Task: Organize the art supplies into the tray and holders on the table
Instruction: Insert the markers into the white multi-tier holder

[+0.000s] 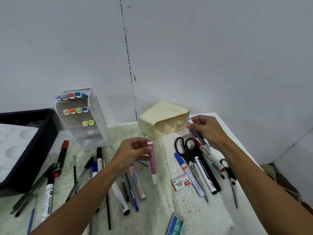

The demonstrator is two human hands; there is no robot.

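We note left hand point(130, 153) clenched on pink marker point(153, 162), long axis near vertical; white tiered holder point(94, 119) upper left, nearer this hand. Right hand point(208, 131) grasping purple marker point(197, 133).

The speckled tabletop point(157, 197) carries loose pens point(130, 189) under the left fingers point(144, 147). Scissors point(188, 155) and markers point(205, 173) lie below the right fingers point(192, 128); a staple box point(180, 182) sits between.
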